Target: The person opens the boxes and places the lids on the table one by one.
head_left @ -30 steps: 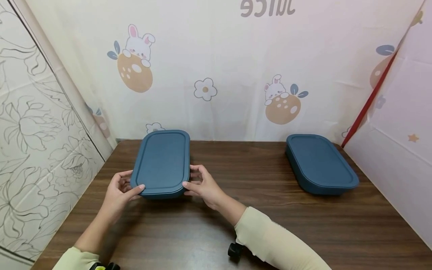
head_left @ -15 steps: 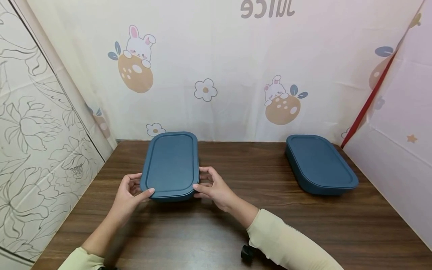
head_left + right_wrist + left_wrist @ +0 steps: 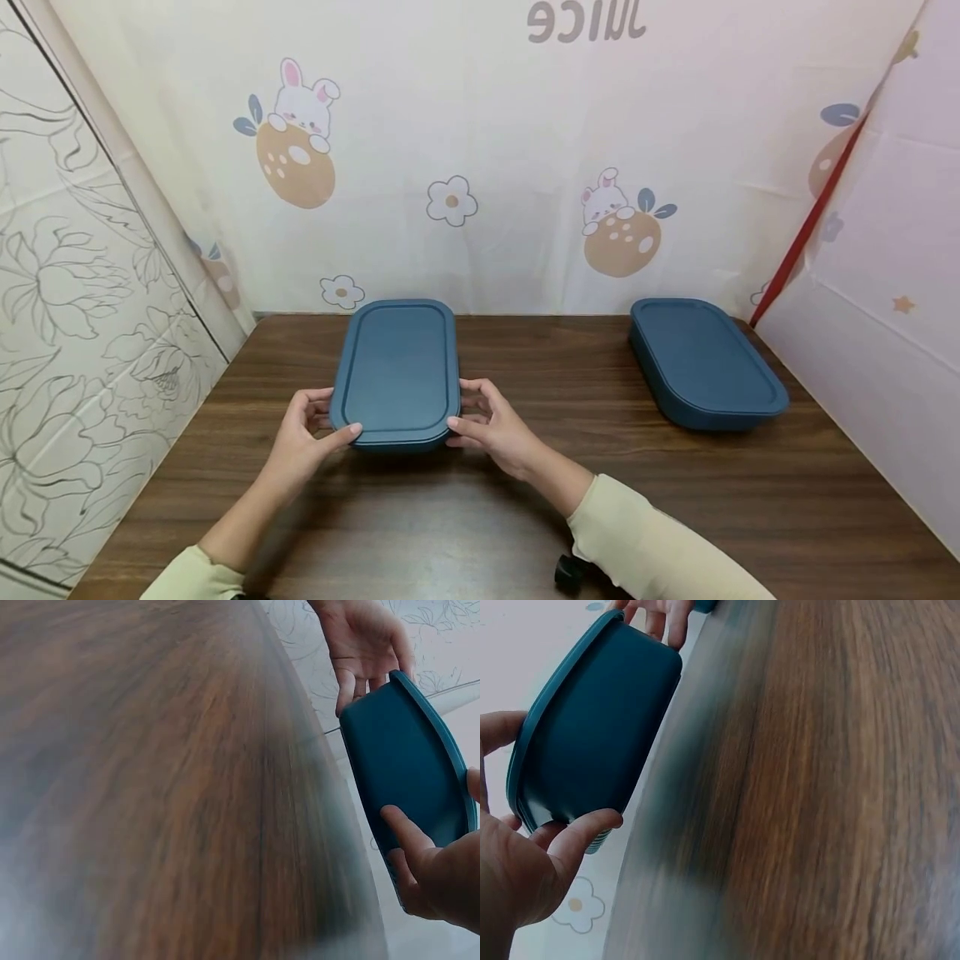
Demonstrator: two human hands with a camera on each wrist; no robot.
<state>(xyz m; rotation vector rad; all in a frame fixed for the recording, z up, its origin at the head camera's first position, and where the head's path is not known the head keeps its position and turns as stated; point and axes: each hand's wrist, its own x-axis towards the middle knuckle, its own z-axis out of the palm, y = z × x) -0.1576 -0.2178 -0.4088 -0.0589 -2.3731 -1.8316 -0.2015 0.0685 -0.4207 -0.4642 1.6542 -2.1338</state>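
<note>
A dark blue rectangular food container [image 3: 397, 367] with its lid on is held between both hands, left of the middle of the head view. The left hand [image 3: 303, 437] grips its near left corner, thumb on the lid's rim and fingers along the side. At the near right corner, the right hand [image 3: 498, 433] holds it the same way. Both wrist views show the container's side [image 3: 604, 724] raised off the table, with fingers reaching low on its wall. A second food container [image 3: 705, 358], of matching blue with a lid, sits on the right side of the table.
The brown wood-grain table [image 3: 442, 525] stretches under both arms. Behind it hangs a pale curtain [image 3: 510, 250] printed with rabbits and flowers. A flower-patterned panel [image 3: 82, 292] stands at the left, and a red strip [image 3: 810, 225] runs down the back right corner.
Both hands have carried the held container to the right and slightly nearer, keeping the same grip. The second container stays in its place on the table.
</note>
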